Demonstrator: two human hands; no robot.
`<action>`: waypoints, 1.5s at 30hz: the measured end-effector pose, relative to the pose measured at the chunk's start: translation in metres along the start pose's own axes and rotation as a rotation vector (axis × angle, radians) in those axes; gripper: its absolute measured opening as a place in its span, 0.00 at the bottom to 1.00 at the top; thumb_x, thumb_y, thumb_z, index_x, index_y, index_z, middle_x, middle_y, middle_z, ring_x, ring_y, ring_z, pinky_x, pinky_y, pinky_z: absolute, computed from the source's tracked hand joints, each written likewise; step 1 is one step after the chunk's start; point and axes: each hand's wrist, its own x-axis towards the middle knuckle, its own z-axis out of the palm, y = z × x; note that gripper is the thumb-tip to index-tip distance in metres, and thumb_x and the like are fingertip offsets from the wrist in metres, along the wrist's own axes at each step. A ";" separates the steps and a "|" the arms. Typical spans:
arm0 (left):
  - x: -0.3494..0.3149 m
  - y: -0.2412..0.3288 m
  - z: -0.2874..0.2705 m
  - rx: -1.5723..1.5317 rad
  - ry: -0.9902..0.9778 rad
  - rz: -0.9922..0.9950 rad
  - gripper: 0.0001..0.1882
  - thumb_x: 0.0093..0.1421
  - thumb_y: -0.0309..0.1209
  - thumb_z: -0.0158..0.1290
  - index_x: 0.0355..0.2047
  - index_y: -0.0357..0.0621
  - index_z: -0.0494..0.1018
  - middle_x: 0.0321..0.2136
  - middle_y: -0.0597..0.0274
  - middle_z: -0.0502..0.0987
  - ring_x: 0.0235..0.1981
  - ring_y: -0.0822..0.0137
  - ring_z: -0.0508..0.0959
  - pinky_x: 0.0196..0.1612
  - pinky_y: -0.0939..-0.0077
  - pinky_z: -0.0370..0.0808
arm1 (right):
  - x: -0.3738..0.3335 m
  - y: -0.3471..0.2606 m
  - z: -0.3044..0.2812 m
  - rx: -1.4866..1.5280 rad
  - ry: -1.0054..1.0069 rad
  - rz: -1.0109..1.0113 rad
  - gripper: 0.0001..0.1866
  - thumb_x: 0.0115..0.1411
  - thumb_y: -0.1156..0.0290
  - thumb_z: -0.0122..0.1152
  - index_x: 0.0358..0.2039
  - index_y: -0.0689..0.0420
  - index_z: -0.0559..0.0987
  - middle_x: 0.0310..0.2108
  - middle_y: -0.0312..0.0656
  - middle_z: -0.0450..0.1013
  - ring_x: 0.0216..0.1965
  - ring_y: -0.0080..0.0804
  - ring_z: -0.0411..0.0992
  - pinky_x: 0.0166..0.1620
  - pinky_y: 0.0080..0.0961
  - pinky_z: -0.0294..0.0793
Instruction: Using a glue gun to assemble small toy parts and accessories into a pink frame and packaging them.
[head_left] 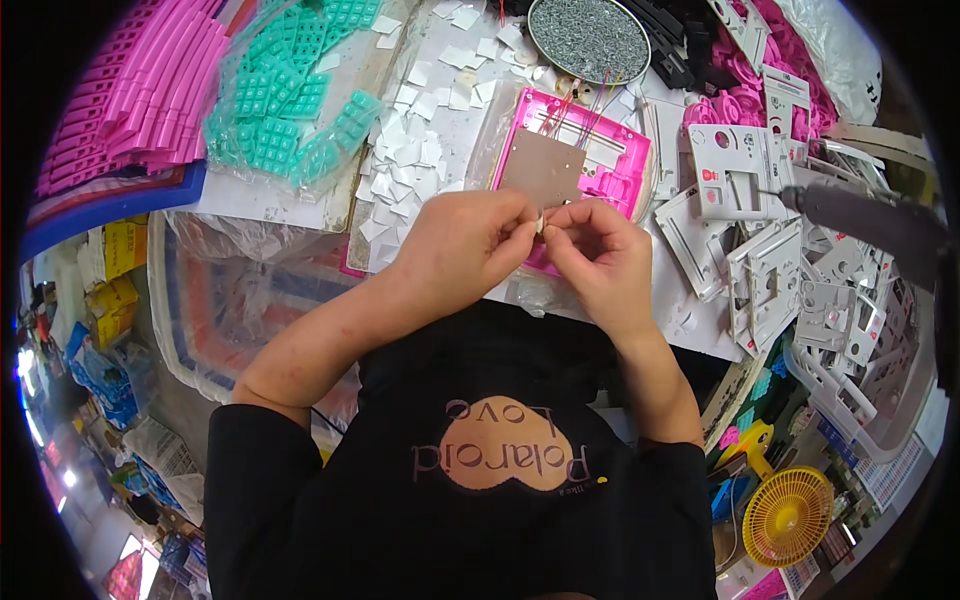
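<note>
My left hand (465,240) and right hand (592,250) pinch one small white piece (541,225) between fingertips, above the pink housing (600,150). Board (541,168) and wires seated; the piece is not yet fitted.

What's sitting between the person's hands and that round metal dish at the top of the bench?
In the head view, a pink plastic frame with a brown board and thin wires lies between the hands, left and right, and the round dish.
</note>
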 end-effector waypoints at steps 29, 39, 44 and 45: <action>0.049 -0.004 -0.031 0.325 -0.425 0.327 0.06 0.56 0.23 0.55 0.35 0.38 0.76 0.25 0.51 0.80 0.29 0.50 0.82 0.33 0.60 0.77 | 0.012 0.007 0.001 -0.833 -0.143 -0.803 0.12 0.48 0.74 0.67 0.36 0.54 0.83 0.32 0.33 0.75 0.29 0.31 0.74 0.26 0.28 0.72; 0.024 -0.016 -0.027 0.434 -0.225 0.404 0.03 0.56 0.25 0.54 0.32 0.42 0.73 0.27 0.57 0.76 0.32 0.51 0.80 0.33 0.60 0.77 | 0.023 0.004 -0.003 -0.987 -0.228 -0.852 0.11 0.47 0.71 0.63 0.34 0.51 0.83 0.31 0.29 0.73 0.31 0.28 0.74 0.26 0.27 0.74; 0.023 -0.020 -0.027 0.477 -0.197 0.475 0.05 0.55 0.25 0.54 0.31 0.43 0.70 0.27 0.58 0.74 0.32 0.53 0.80 0.32 0.62 0.77 | 0.026 0.002 -0.004 -0.992 -0.267 -0.863 0.10 0.47 0.71 0.62 0.33 0.52 0.83 0.30 0.30 0.73 0.30 0.27 0.74 0.26 0.26 0.74; 0.023 -0.019 -0.028 0.490 -0.215 0.479 0.04 0.56 0.25 0.54 0.32 0.43 0.70 0.27 0.58 0.75 0.33 0.54 0.81 0.33 0.62 0.77 | 0.028 0.002 -0.004 -0.975 -0.271 -0.880 0.10 0.47 0.71 0.62 0.32 0.52 0.83 0.30 0.30 0.73 0.30 0.27 0.73 0.26 0.26 0.74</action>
